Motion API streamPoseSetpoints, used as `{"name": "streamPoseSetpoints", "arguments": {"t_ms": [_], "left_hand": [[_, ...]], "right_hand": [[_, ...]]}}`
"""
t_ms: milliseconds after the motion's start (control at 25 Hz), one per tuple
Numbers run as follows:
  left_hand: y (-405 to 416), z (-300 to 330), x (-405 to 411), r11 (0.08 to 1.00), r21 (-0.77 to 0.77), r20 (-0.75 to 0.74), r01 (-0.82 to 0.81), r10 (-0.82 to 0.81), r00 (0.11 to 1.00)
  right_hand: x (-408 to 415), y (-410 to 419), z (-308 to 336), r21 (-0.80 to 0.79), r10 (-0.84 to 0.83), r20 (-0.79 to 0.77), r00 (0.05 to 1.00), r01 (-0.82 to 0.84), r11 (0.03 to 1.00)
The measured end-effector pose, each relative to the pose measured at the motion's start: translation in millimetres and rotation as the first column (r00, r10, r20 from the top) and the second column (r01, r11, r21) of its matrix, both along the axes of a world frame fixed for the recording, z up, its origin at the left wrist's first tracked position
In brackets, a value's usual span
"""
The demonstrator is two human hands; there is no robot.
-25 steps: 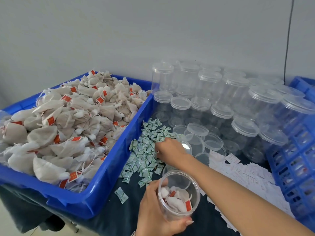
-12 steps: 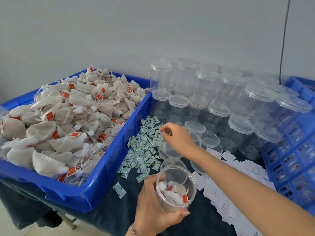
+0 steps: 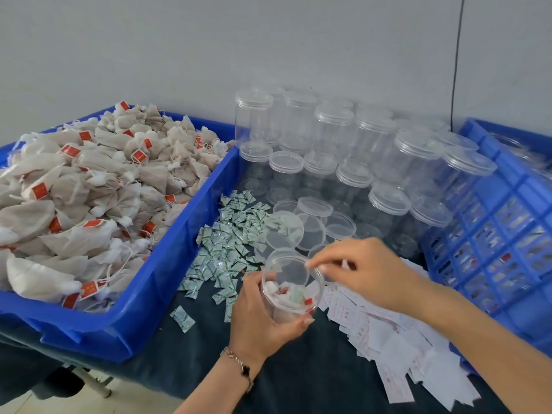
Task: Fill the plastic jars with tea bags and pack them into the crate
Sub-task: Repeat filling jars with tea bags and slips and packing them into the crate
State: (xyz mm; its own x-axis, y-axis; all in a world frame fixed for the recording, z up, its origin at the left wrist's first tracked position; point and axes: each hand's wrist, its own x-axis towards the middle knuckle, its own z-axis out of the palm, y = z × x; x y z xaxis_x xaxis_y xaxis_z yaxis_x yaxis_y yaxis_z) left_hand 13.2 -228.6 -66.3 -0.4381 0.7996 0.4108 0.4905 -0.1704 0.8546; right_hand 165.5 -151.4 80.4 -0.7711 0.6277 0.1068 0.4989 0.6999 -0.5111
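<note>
My left hand (image 3: 257, 318) grips an open clear plastic jar (image 3: 292, 274) tilted toward me over the dark table. The jar holds a few white tea bags with red tags and a small green sachet (image 3: 295, 295). My right hand (image 3: 367, 270) hovers at the jar's mouth, fingertips just over the rim, with nothing visible between them. A heap of tea bags (image 3: 89, 189) fills the blue bin (image 3: 155, 282) on the left. The blue slatted crate (image 3: 493, 222) stands on the right, with filled jars showing through its wall.
A pile of green sachets (image 3: 230, 243) lies between the bin and the jar. Many empty lidded jars (image 3: 334, 138) are stacked at the back by the wall. Loose lids (image 3: 313, 210) sit in front of them. White paper slips (image 3: 388, 339) are scattered under my right forearm.
My right hand left the sachet pile and came back over the jar's mouth. A green sachet now lies inside the jar. My left hand kept holding the jar.
</note>
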Motion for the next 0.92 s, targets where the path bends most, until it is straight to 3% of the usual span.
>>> {"name": "streamPoseSetpoints", "arguments": {"t_ms": [80,120,200,240,320,520,720,840,920], "left_hand": [[6.7,1.4,2.4,1.0,0.004,0.011,0.013,-0.013,1.0],[10.1,1.9,3.7,1.0,-0.001,0.03,0.025,-0.025,0.999],[15.4,2.1,7.7,0.998,-0.017,0.127,0.06,-0.058,0.99],[17.3,1.1,9.0,0.996,-0.016,0.188,0.084,-0.079,0.979],[18.5,-1.4,10.3,0.991,-0.012,0.271,0.134,-0.126,0.954],[19.7,-4.9,4.3,0.969,-0.043,0.289,0.244,-0.222,0.931],[17.1,-15.5,-8.9,0.92,-0.164,0.189,0.356,-0.325,0.927],[16.2,-18.4,-10.5,0.929,-0.241,0.117,0.282,-0.26,0.958],[15.6,-19.1,-9.3,0.938,-0.254,0.084,0.236,-0.222,0.971]], "right_hand": [[26.9,18.0,-10.5,-0.029,-0.219,-0.171,0.961,0.217,0.976],[40.7,27.6,-22.0,-0.018,-0.326,-0.142,0.935,0.327,0.945],[66.9,36.3,-61.1,0.04,-0.478,0.157,0.864,0.478,0.877],[77.6,34.3,-85.6,0.043,-0.48,0.324,0.815,0.494,0.868],[89.5,23.0,-124.2,0.023,-0.419,0.487,0.767,0.468,0.883],[88.5,15.6,-146.3,0.103,-0.438,0.457,0.774,0.444,0.89],[81.7,26.0,-141.6,0.273,-0.51,0.248,0.824,0.446,0.852],[75.0,25.0,-132.2,0.337,-0.505,0.217,0.835,0.421,0.842],[75.9,23.9,-127.9,0.481,-0.467,0.155,0.871,0.346,0.805]]}}
